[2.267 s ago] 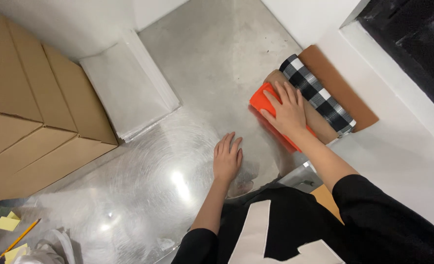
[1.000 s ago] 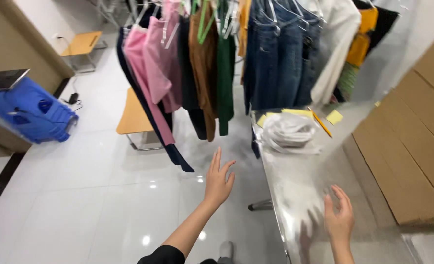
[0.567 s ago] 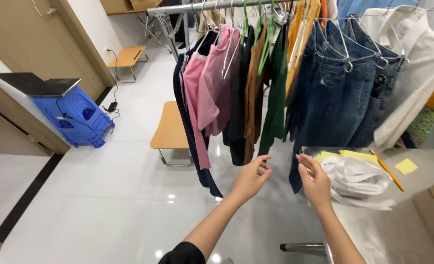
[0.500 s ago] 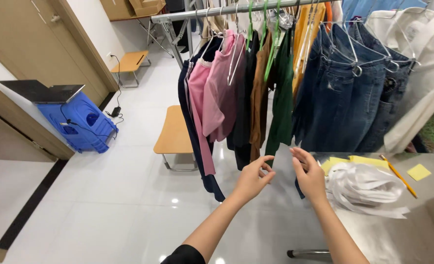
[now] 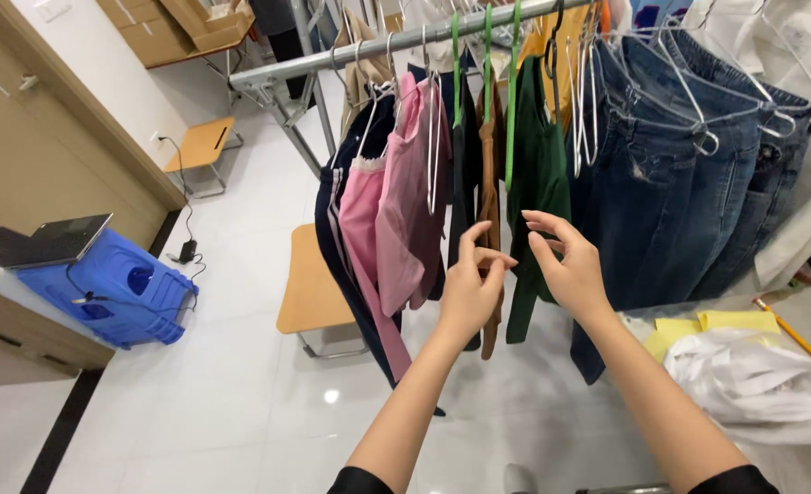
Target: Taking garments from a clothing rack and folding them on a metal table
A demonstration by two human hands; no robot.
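Note:
A metal clothes rail (image 5: 369,53) runs across the top, hung with garments on wire and green hangers. My left hand (image 5: 471,288) is raised in front of a brown garment (image 5: 490,160), fingers apart, holding nothing. My right hand (image 5: 565,265) is lifted beside a dark green top (image 5: 538,155), fingers spread and empty. Pink garments (image 5: 396,210) hang to the left of my hands, several blue jeans (image 5: 680,155) to the right.
A small wooden stool (image 5: 309,293) stands under the rail. A blue plastic crate (image 5: 113,288) with a dark laptop (image 5: 44,242) sits at left. At lower right a metal table (image 5: 794,306) carries white cloth (image 5: 753,384), yellow notes and a pencil. Another stool (image 5: 200,146) stands farther back.
My view swung from the metal table up to the clothes rail. Both hands lifted off the table and came up close to the hanging brown and green garments.

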